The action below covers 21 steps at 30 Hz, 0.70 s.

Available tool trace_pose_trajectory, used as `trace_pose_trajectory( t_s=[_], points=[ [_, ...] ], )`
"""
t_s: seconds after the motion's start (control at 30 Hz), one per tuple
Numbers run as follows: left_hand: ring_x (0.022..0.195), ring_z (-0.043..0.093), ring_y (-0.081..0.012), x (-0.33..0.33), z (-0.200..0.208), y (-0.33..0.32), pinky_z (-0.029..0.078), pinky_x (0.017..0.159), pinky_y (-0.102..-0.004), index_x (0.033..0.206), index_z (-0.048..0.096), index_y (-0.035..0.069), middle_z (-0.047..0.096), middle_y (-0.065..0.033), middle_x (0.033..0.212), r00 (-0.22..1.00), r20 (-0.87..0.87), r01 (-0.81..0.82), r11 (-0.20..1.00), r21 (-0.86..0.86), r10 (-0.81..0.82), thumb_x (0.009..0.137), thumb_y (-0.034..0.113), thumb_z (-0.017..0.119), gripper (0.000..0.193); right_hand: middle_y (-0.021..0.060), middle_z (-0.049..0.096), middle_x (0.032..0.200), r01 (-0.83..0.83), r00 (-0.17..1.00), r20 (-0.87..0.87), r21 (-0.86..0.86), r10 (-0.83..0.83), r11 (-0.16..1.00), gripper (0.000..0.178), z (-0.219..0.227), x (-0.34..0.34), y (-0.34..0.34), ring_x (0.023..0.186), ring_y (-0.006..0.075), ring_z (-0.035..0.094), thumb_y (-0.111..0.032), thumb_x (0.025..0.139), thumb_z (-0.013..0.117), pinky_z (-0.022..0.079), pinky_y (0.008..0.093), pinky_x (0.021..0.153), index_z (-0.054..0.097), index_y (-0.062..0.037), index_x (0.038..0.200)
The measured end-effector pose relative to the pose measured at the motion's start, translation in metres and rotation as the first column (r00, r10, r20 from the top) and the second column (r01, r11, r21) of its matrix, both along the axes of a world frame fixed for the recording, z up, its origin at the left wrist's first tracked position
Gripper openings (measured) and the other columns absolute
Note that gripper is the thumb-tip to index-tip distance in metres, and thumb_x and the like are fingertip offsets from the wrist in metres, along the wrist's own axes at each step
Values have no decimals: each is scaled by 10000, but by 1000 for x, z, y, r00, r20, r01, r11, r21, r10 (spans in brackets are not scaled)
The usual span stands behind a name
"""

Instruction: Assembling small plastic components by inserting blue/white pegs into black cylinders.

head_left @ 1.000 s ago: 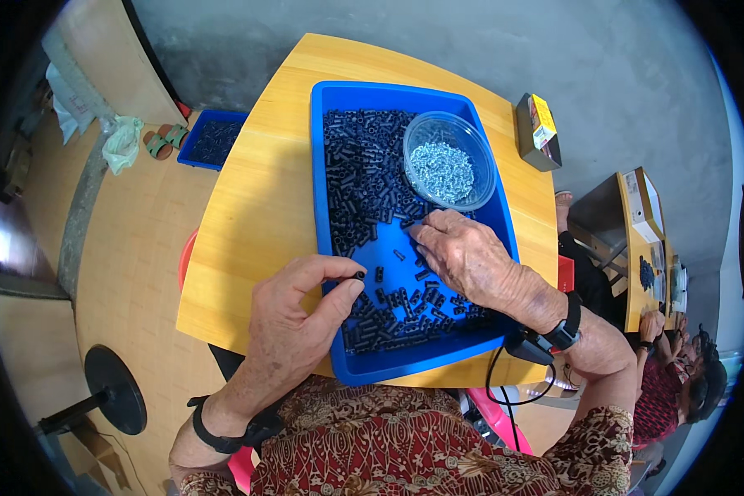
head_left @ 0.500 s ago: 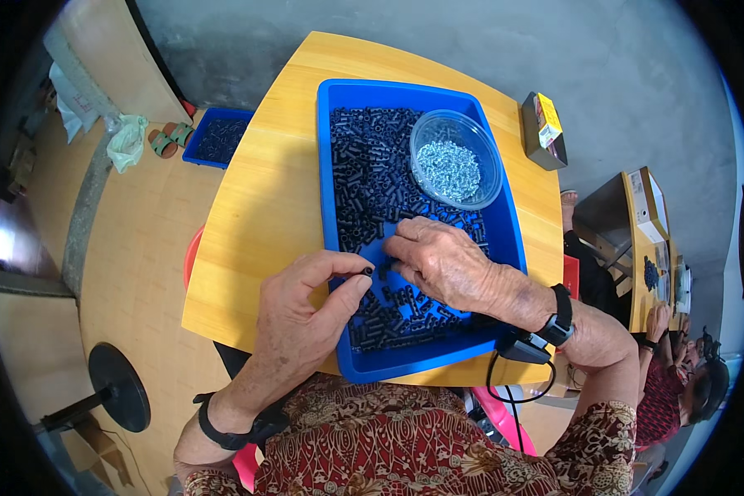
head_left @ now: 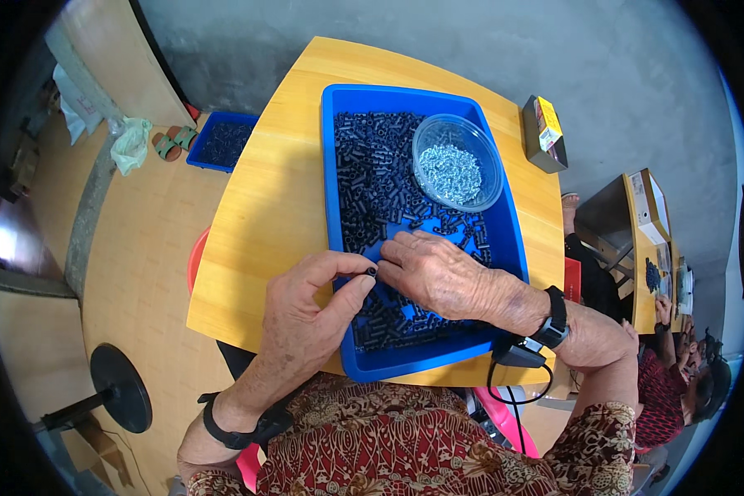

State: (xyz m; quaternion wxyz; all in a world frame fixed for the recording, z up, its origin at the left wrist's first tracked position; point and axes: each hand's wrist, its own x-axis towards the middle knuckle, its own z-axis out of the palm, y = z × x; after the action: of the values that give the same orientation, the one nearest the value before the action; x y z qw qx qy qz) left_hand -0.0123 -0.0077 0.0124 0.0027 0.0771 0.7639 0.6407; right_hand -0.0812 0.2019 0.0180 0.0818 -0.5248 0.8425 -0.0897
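A blue tray (head_left: 509,240) full of small black plastic pieces (head_left: 372,178) lies on a yellow wooden table (head_left: 277,198). Inside the tray, at its far right, stands a clear plastic bowl (head_left: 458,172) of small silver screws. My left hand (head_left: 310,310) rests over the tray's near left rim and pinches one small black piece (head_left: 371,272) between thumb and forefinger. My right hand (head_left: 442,275) lies palm down over the black pieces in the near half of the tray, its fingertips touching the piece held by my left hand.
A small yellow and dark box (head_left: 544,132) sits at the table's far right edge. A second blue tray (head_left: 221,142) of black pieces lies on the floor at the far left. Another person (head_left: 678,364) works at a table to the right. A black round stand base (head_left: 120,387) is at lower left.
My right hand has slid left across the tray from its middle until its fingertips meet my left hand's fingertips. My left hand has stayed at the tray's near left rim.
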Motion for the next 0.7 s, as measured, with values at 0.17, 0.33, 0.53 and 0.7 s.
trace_pose_trajectory(
  t_s=[0.17,0.33,0.53,0.7],
  points=[
    [918,657,-120,0,4,0,514,852,-271,1015,697,5,722,-53,958,997,82,-2,1000,15,1,925,68,668,114,107,571,900,1,1000,12,9,-1,1000,177,2,3,0,937,281,604,-105,847,595,515,396,841,614,-10,995],
    [918,659,-114,0,3,0,516,853,-266,1014,697,1,723,-52,960,997,76,-7,999,34,4,927,73,667,117,121,525,876,5,998,-56,-107,-11,994,230,-8,1,6,848,302,591,-84,805,616,497,394,760,599,17,1011],
    [808,617,-88,0,0,4,498,729,-252,1002,689,-12,682,-36,843,998,47,-39,991,127,33,917,75,671,123,131,591,853,178,978,141,-159,-157,971,266,0,2,11,810,276,644,32,788,645,527,380,727,632,3,1053],
    [813,615,-77,2,3,5,496,733,-243,1008,688,-18,686,-30,848,994,105,-49,981,187,29,916,60,673,122,89,678,916,601,669,700,-312,-250,736,151,13,8,14,837,175,684,41,890,647,545,291,750,647,15,1039]
  ],
)
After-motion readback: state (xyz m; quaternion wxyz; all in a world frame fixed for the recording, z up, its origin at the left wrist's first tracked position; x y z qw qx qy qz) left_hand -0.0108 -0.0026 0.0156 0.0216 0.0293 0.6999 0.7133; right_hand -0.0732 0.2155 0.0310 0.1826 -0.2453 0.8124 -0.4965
